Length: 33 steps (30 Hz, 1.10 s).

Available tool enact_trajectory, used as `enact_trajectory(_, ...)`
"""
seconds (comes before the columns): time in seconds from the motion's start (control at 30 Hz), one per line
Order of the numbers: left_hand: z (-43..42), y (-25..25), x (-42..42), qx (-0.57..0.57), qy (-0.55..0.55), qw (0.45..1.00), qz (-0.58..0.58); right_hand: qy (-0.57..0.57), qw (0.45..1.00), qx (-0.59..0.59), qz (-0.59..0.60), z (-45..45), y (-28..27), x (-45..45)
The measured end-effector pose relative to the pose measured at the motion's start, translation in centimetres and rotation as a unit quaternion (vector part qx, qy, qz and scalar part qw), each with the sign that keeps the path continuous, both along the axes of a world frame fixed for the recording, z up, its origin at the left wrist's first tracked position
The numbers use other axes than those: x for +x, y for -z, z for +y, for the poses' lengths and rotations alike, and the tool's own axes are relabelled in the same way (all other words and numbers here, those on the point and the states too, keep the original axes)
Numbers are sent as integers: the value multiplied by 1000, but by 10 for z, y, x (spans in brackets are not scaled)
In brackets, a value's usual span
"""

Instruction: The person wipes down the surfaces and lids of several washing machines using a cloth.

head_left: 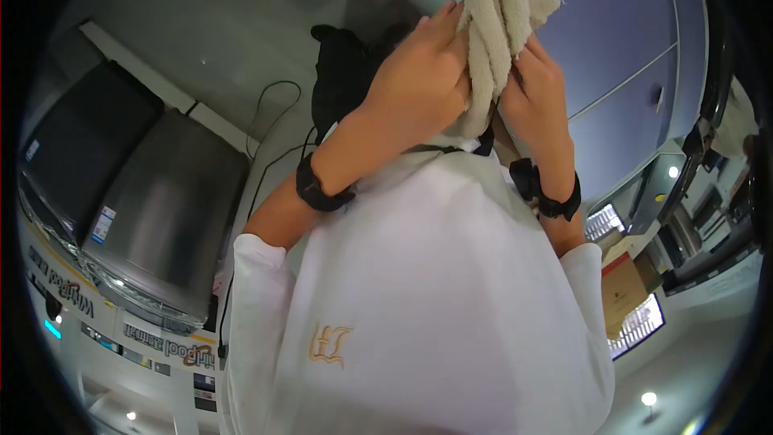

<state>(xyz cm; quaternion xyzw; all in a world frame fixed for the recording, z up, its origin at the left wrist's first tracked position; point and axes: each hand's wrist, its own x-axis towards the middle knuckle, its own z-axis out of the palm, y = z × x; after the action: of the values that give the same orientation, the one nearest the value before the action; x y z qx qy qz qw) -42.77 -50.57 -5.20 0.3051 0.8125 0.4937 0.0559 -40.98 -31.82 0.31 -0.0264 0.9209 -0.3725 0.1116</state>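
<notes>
A beige towel (497, 24) hangs in twisted folds between my two hands at the top of the head view. My left hand (428, 71) is closed on its left side, with the fingertips partly hidden by the cloth. On the other side, my right hand (539, 93) is closed against the towel's edge, its fingers curled and partly out of sight. Black bands sit on both wrists, one on the left (316, 184) and one on the right (551, 193). The white shirt (451, 290) fills the view below.
Two dark appliances (161, 217) with stickers stand at the left, near Whirlpool lettering (60, 282). A black cable (266, 173) runs beside them. A blue-grey panelled surface (612, 24) lies at upper right. A cardboard box (624, 290) is at lower right.
</notes>
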Motion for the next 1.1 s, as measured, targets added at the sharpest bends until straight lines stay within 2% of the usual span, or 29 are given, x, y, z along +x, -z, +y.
enact_trajectory(0.1, -37, -13, -2, 37, -60, 994, -87, -25, 999, 0, -32, -40, -11, -14)
enact_trajectory(0.3, -121, -20, 8, 14, -178, 982, -67, -158, 987, 41, 10, -127, -16, -45)
enact_trajectory(0.37, -149, -26, 11, 47, -197, 978, -40, -195, 980, 25, 28, -156, -16, -59)
enact_trajectory(0.43, -170, -32, 24, 75, -248, 964, -62, -214, 977, -7, 10, -187, -19, -64)
enact_trajectory(0.53, -195, -41, 33, 126, -372, 911, -124, -294, 956, -1, 21, -230, -17, -71)
enact_trajectory(0.7, -280, -60, 70, 114, -467, 859, -177, -459, 888, -25, -3, -330, -21, -78)
enact_trajectory(0.73, -232, -79, 78, 116, -469, 854, -193, -471, 882, -22, -5, -279, -35, -73)
enact_trajectory(0.83, -242, -112, 110, 156, -539, 786, -260, -584, 811, -43, 9, -306, -44, -66)
enact_trajectory(0.9, -240, -121, 132, 144, -605, 741, -253, -653, 753, -74, 37, -331, -49, -61)
enact_trajectory(1.0, -243, -145, 157, 159, -674, 686, -224, -687, 715, -133, -5, -365, -75, -47)
enact_trajectory(1.03, -251, -155, 158, 171, -691, 672, -207, -709, 690, -142, 30, -383, -78, -49)
enact_trajectory(1.1, -283, -151, 128, 172, -722, 633, -221, -727, 671, -146, 13, -425, -65, -81)
